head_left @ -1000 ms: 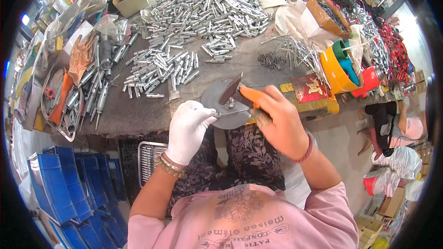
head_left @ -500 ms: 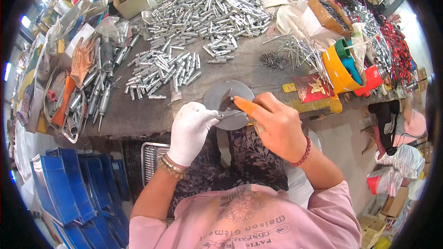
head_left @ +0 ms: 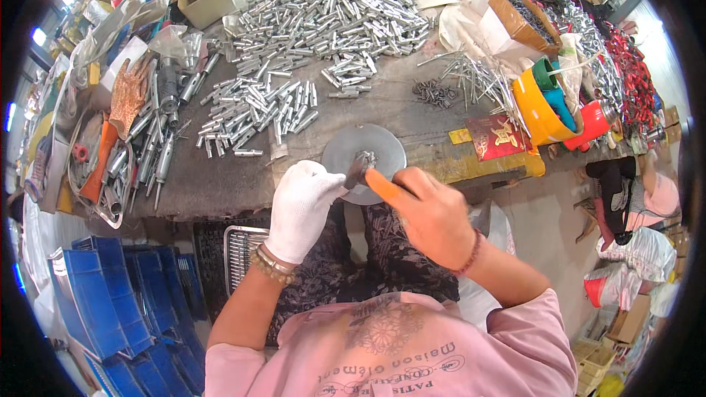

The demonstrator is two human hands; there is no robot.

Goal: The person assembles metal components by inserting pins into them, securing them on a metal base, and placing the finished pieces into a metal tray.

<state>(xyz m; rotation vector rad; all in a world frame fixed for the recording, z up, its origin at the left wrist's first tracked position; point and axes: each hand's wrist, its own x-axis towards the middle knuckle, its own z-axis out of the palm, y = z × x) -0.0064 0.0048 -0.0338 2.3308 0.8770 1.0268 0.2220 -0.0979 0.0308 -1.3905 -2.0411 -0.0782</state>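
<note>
My left hand (head_left: 300, 202), in a white knit glove, is closed, with thumb and forefinger pinched at the near left edge of a round grey metal disc (head_left: 334, 145). What it pinches is mostly hidden; a thin metal end shows at the fingertips. My right hand (head_left: 430, 209) is bare but for an orange cover (head_left: 388, 190) on the forefinger. Its fingers are curled, and the forefinger tip touches a small dark flat piece (head_left: 357, 170) above the disc, blurred by motion. Beside that piece a small silvery part (head_left: 368, 156) shows over the disc.
Beyond the disc lie a big heap of silvery metal sleeves (head_left: 331, 15) and a smaller pile (head_left: 257, 112). Dark small parts (head_left: 434, 93), thin rods (head_left: 478, 81) and a yellow container (head_left: 540, 110) are to the right. Tools and an orange-spotted glove (head_left: 129, 99) crowd the left.
The dark flat piece has tilted down toward my left fingertips. My right hand has shifted slightly nearer me, and its forefinger points more downward. My left hand has barely moved.
</note>
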